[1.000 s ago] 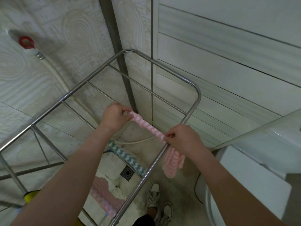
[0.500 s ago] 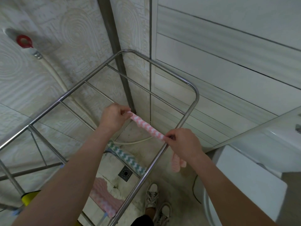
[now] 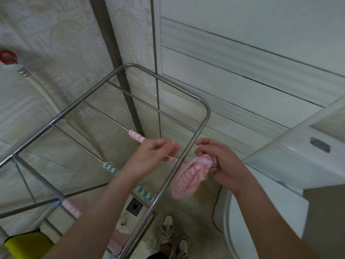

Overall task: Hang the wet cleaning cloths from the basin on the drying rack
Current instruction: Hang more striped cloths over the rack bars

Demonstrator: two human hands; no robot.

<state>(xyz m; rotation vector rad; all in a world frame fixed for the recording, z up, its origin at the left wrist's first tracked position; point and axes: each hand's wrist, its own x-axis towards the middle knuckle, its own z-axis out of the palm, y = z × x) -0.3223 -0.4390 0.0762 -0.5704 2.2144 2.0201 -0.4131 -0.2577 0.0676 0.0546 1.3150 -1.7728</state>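
Teal cloth (image 3: 110, 167) draped over near rung of drying rack (image 3: 202, 126), next rung beyond carrying stretched part of pink cloth (image 3: 188, 176), left hand (image 3: 153, 156) pinching it there, fingertips blurred, right hand (image 3: 224, 163) curled round bunched remainder hanging just outside rack's right side rail

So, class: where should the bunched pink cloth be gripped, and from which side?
I'd pinch its top edge beside the right hand, coming from the right, outside the rack's frame bar: the pink cloth hangs loose there, its other end twisted along the rail.
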